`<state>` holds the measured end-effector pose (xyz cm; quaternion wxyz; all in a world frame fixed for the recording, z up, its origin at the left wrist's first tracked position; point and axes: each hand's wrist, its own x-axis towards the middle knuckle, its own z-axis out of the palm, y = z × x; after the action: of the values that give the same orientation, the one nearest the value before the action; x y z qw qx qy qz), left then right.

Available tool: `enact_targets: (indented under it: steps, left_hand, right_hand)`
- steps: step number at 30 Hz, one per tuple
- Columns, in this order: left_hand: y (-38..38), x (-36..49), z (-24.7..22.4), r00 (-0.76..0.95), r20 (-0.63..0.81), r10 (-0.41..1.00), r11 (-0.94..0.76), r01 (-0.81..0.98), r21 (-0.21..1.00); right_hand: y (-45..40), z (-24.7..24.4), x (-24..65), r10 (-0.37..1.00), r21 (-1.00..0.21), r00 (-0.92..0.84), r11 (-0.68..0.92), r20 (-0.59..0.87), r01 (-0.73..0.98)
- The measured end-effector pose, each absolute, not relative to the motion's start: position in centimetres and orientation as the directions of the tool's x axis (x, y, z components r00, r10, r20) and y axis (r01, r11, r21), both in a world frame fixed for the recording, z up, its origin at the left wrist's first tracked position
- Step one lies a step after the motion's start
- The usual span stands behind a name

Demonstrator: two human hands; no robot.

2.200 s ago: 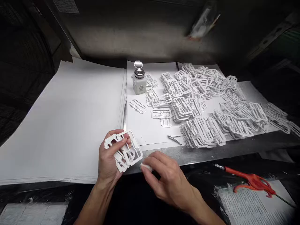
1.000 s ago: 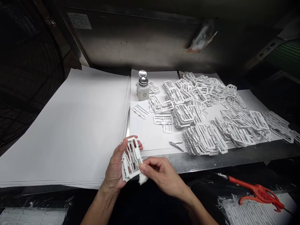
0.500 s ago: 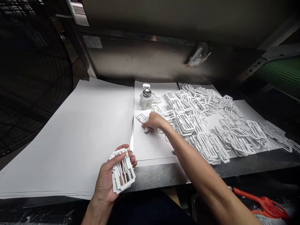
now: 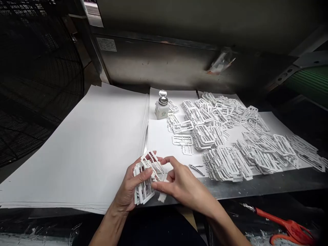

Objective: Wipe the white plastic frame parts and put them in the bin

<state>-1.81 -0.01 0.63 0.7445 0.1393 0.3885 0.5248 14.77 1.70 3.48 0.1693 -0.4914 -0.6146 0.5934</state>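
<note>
Near the front edge of the table, my left hand point(image 4: 128, 188) grips a small stack of white plastic frames point(image 4: 144, 191), thumb on top. My right hand point(image 4: 176, 181) meets it from the right, its fingers closed on another white frame point(image 4: 153, 160) that lies tilted over the stack. A bit of white cloth or tissue point(image 4: 162, 197) hangs below the right fingers. Several loose white frames point(image 4: 182, 140) rest on the white paper beyond the right hand, and metal tweezers point(image 4: 196, 169) lie just right of it.
A white pump bottle point(image 4: 162, 109) with a metal top stands at the middle back. Piles of white frames point(image 4: 225, 162) cover the right side. Large white sheets point(image 4: 94, 136) spread over the left. Red-handled cutters point(image 4: 289, 225) are at the lower right, a dark mesh guard point(image 4: 41, 78) far left.
My right hand has come back from near the bottle to my left hand, bringing a white frame from the paper. The left hand has moved slightly right. The tweezers are now uncovered.
</note>
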Motion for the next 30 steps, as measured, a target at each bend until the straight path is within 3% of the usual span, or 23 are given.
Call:
enact_targets:
  steps: [3, 5, 11, 14, 17, 21, 24, 30]
  left_hand:
    - [-0.6, -2.3, -0.3, 0.218, -0.419, 0.881, 0.427, -0.746, 0.511]
    - [-0.9, -2.5, -0.7, 0.282, -0.413, 0.866, 0.466, -0.756, 0.460]
    - [-1.5, -1.7, -0.9, 0.374, -0.414, 0.830, 0.546, -0.698, 0.464]
    - [-1.8, -1.1, -0.6, 0.403, -0.450, 0.797, 0.599, -0.621, 0.506]
    - [-2.1, -1.0, -0.3, 0.391, -0.477, 0.787, 0.614, -0.579, 0.536]
    - [-2.1, -1.5, 0.2, 0.398, -0.474, 0.785, 0.613, -0.605, 0.508]
    - [-2.0, -1.4, 0.2, 0.395, -0.514, 0.761, 0.640, -0.587, 0.496]
    - [-2.1, -1.0, -0.1, 0.309, -0.570, 0.761, 0.627, -0.577, 0.524]
  right_hand:
    - [0.8, 2.8, 16.1, 0.810, -0.923, -0.447, -0.297, -0.380, 0.246]
    - [1.1, 2.4, 17.0, 0.863, -0.941, -0.379, -0.278, -0.333, 0.194]
    - [1.9, 2.8, 16.4, 0.971, -0.992, -0.219, -0.083, -0.102, 0.093]
    - [2.2, 3.3, 14.8, 0.958, -0.983, -0.275, 0.120, 0.078, 0.140]
    - [2.7, 3.3, 14.5, 0.888, -0.887, -0.393, 0.363, 0.237, 0.285]
    - [3.0, 2.8, 16.3, 0.925, -0.846, -0.320, 0.332, 0.205, 0.417]
    - [2.5, 2.6, 16.9, 0.946, -0.867, -0.255, 0.294, 0.202, 0.403]
    - [0.9, 2.6, 16.7, 0.886, -0.831, -0.439, 0.353, 0.150, 0.430]
